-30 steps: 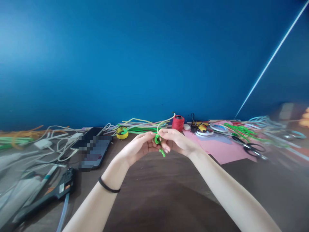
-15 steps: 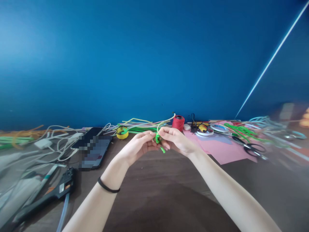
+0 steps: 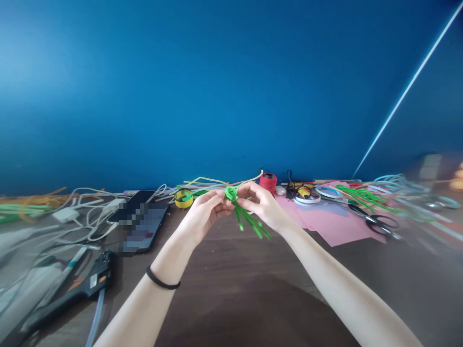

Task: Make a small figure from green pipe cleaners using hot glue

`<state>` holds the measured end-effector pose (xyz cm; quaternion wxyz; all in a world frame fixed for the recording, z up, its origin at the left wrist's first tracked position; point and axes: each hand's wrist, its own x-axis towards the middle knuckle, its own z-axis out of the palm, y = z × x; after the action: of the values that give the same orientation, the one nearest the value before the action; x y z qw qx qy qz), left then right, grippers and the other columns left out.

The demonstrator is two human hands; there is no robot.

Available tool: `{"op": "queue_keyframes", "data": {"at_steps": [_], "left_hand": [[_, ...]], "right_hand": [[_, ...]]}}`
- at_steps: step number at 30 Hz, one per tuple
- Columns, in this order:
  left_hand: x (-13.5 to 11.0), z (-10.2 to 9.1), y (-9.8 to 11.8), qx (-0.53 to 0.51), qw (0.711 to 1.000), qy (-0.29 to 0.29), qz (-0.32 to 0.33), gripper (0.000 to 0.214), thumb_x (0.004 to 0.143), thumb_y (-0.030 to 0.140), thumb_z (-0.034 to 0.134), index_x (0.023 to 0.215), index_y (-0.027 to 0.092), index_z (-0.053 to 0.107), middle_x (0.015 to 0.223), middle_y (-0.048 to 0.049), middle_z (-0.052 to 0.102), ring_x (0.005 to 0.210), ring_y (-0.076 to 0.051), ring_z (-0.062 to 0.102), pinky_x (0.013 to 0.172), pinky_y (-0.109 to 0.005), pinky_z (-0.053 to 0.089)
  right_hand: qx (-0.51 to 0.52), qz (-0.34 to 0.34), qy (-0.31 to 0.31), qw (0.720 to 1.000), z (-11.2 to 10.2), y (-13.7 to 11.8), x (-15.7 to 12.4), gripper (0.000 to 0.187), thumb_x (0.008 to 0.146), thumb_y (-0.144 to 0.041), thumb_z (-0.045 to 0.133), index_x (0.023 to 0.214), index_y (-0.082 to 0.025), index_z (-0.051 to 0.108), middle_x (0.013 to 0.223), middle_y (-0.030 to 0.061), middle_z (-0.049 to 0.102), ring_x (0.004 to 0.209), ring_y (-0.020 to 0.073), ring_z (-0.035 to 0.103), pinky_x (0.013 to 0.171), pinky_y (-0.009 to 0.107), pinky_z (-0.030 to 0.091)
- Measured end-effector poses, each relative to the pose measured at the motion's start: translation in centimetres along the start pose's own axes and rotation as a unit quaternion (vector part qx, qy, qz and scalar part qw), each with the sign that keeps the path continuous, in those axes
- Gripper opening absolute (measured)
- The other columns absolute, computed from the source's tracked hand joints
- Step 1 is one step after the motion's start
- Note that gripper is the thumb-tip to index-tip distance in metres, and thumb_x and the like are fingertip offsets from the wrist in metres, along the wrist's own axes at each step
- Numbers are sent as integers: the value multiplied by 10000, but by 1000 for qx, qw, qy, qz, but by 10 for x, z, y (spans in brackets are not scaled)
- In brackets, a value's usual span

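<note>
Between my two hands, above the table, is a bunch of green pipe cleaners (image 3: 249, 219). It is looped into a small coil at the top, with several loose ends hanging down to the right. My left hand (image 3: 208, 212) pinches the coil from the left, its fingers curled. From the other side, my right hand (image 3: 262, 205) grips the bunch just below the coil between thumb and fingers. A black band (image 3: 162, 279) circles my left wrist. The fingertips partly hide the coil.
Left on the table (image 3: 231, 289) lie phones (image 3: 144, 226), tangled white cables (image 3: 90, 212) and a black glue gun (image 3: 94, 274). A yellow tape roll (image 3: 183, 198) and red twine spool (image 3: 267, 182) stand behind. At right are pink paper (image 3: 336, 226) and scissors (image 3: 378, 224).
The green bunch has turned in my hands: its coil now faces up and its loose ends fan out downward to the right. Both hands stay in nearly the same place.
</note>
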<state>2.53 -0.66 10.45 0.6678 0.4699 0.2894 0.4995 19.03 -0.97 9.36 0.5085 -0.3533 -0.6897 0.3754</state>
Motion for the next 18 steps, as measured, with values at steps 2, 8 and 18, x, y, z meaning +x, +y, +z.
{"op": "queue_keyframes", "data": {"at_steps": [2,8,18], "left_hand": [[1,-2,1,-8,1000,-8,6,92,715,194,643,700,116,597,594,0,596,572,-94,584,576,-204,478],[3,-5,1,1,1000,-15,6,113,702,216,663,695,126,595,614,-3,600,589,-99,580,614,-223,478],[2,-5,2,67,997,-15,30,195,673,286,695,648,136,571,635,9,587,635,-103,548,659,-239,434]], "right_hand": [[-5,13,-30,999,-1,0,0,114,767,-265,597,810,-177,540,786,8,564,739,131,540,665,276,416],[20,14,-84,996,2,1,0,180,747,-297,636,835,-185,527,851,18,584,806,146,572,738,290,446],[-47,7,-35,998,5,-6,-5,108,768,-232,591,722,-173,513,656,-19,546,611,119,526,575,256,411]]}}
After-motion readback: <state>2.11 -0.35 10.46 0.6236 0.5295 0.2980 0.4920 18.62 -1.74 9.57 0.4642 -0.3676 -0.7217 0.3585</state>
